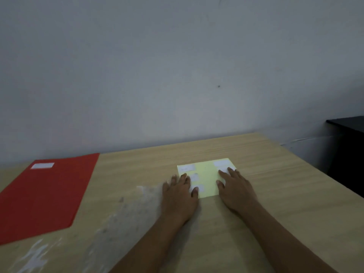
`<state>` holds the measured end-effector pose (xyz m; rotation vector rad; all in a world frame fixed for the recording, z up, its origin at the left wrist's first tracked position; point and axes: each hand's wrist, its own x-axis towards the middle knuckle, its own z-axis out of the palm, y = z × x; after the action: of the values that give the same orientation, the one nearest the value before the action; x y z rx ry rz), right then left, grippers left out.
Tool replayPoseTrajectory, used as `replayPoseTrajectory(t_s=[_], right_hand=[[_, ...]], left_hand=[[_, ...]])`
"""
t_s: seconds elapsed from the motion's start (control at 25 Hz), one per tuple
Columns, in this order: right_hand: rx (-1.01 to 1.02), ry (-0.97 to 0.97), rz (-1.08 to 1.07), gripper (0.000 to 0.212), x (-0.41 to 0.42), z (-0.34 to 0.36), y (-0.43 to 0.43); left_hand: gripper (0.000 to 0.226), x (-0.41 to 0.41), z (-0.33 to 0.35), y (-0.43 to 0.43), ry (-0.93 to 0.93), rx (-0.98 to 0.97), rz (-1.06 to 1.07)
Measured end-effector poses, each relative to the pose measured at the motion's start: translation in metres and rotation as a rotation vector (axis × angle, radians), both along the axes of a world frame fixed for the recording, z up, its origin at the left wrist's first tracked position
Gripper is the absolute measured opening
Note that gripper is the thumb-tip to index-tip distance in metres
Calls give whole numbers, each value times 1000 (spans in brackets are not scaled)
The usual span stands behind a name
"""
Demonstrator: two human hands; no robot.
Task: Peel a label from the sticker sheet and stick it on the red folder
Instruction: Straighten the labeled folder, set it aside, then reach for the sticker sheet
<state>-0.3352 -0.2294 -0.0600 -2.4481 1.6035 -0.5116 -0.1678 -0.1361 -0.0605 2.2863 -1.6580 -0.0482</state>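
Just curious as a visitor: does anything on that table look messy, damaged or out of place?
Yes: whitish scuffed patches mar the table between the folder and the left hand, as if worn or smeared. The sheet lies slightly askew.

Both forearms are bare, with no sleeves, rings or watch showing.

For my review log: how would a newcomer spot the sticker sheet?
Start at the wooden table against the grey wall. The sticker sheet lies right of centre, under both hands' fingers, well apart from the red folder at the left. It is the only pale yellow rectangle, dotted with small white labels.
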Motion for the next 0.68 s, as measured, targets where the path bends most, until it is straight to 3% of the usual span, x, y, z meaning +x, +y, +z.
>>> replayPoseTrajectory(t_s=[0.68], right_hand=[[-5,-19,8,56,61,-14,-156]], left_hand=[[62,61,7,-142,5,10,-1]])
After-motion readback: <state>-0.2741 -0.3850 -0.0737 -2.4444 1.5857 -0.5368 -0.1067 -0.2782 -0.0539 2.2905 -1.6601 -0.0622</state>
